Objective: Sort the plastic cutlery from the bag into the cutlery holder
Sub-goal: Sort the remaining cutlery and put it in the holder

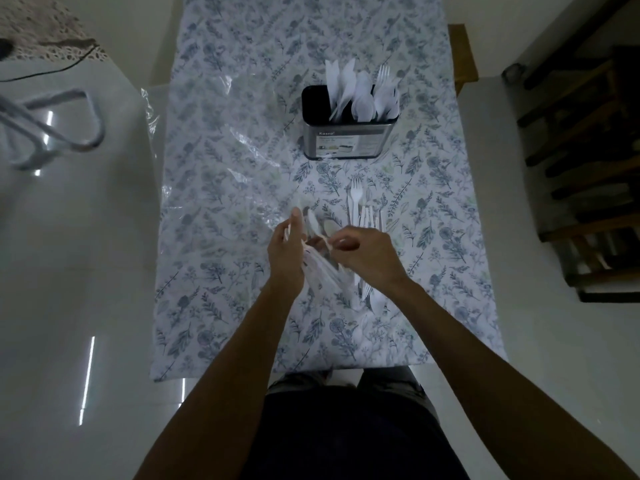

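Observation:
A metal cutlery holder (348, 142) with a black inside stands upright at the far middle of the table, with white plastic knives, spoons and forks (360, 95) sticking out of it. My left hand (285, 254) grips a bunch of white cutlery and the edge of a small clear bag (325, 268). My right hand (363, 252) pinches the same bag and a spoon handle from the right. Loose white forks (363, 209) lie on the cloth just beyond my right hand. More cutlery (372, 303) lies under my right wrist.
A large empty clear plastic bag (225, 150) lies flat on the left of the floral tablecloth (450, 237). A metal chair frame (52, 126) stands off the table at the left. Wooden stairs (588, 168) are on the right.

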Demonstrator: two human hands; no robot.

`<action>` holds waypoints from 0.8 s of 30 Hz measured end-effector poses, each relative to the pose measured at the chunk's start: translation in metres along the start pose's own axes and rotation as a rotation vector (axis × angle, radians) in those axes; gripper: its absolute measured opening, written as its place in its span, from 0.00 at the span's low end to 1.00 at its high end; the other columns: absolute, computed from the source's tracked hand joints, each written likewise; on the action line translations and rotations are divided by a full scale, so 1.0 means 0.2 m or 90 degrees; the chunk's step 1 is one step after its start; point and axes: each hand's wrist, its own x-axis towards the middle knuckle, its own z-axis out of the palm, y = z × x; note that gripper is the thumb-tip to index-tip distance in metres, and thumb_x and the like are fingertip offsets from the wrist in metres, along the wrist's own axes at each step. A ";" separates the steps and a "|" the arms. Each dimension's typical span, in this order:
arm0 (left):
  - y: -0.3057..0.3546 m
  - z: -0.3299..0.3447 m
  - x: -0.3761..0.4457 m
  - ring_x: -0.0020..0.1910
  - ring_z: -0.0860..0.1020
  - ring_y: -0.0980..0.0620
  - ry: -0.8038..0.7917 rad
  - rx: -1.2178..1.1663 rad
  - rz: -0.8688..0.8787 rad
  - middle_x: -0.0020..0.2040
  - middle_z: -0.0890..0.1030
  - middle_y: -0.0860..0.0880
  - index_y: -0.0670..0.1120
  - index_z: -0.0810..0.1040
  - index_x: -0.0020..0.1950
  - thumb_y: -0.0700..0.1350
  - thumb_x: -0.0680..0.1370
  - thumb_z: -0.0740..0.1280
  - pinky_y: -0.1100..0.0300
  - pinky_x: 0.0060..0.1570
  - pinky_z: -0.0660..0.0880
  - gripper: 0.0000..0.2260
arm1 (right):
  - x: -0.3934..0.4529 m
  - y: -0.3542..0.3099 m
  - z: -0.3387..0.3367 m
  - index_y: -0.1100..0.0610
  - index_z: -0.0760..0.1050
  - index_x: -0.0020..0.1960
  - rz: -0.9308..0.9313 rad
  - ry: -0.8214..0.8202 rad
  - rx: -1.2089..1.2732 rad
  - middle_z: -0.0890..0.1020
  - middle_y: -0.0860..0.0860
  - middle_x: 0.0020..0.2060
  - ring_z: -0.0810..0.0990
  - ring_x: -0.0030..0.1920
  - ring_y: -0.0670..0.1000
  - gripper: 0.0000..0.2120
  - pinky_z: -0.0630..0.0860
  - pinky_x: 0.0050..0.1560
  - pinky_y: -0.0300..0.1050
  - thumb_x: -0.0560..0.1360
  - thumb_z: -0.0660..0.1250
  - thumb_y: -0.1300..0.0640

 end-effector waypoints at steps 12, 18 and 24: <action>0.00 -0.07 -0.02 0.31 0.78 0.50 -0.002 -0.028 -0.008 0.38 0.78 0.42 0.42 0.77 0.59 0.51 0.82 0.69 0.58 0.30 0.76 0.13 | 0.25 0.15 0.13 0.60 0.78 0.60 -0.025 0.015 -0.374 0.83 0.60 0.51 0.83 0.50 0.60 0.11 0.81 0.49 0.50 0.78 0.66 0.62; 0.02 -0.13 -0.04 0.36 0.79 0.52 -0.031 -0.063 -0.004 0.39 0.78 0.47 0.44 0.77 0.60 0.54 0.81 0.70 0.59 0.33 0.76 0.15 | 0.28 0.16 0.14 0.58 0.81 0.54 -0.015 0.067 -0.314 0.85 0.57 0.47 0.85 0.46 0.56 0.10 0.82 0.47 0.45 0.76 0.66 0.66; 0.02 -0.04 -0.05 0.54 0.85 0.47 -0.019 0.036 0.059 0.55 0.85 0.45 0.50 0.81 0.59 0.61 0.77 0.71 0.48 0.57 0.82 0.18 | 0.07 -0.01 0.09 0.58 0.85 0.53 -0.137 0.083 0.103 0.87 0.49 0.46 0.86 0.46 0.42 0.08 0.81 0.53 0.35 0.73 0.76 0.62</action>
